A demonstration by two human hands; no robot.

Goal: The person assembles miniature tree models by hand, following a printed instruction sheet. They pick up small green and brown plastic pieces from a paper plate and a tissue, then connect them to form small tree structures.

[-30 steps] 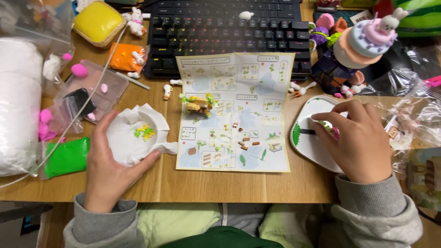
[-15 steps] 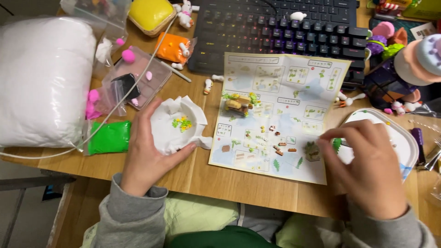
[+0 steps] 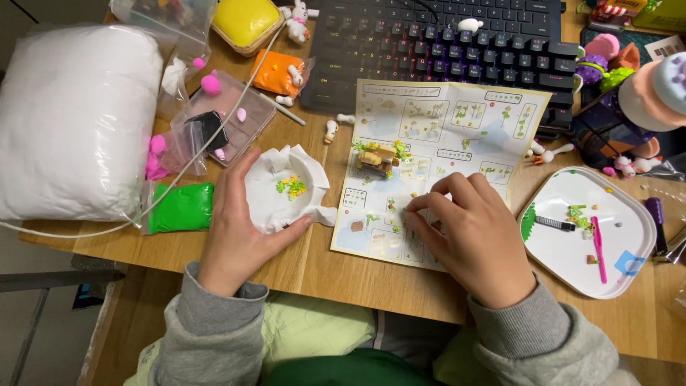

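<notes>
The right hand lies curled on the instruction sheet, fingertips pinched close; whatever they grip is too small to see. The left hand cups the white torn wrapper with fingers spread, tiny green pieces inside. The wooden desk is crowded; the keyboard is cut off above.

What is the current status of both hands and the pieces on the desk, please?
Left hand cups white torn paper tray of tiny green-yellow pieces. Right hand rests fingertips on printed instruction sheet. Nothing between them.
</notes>
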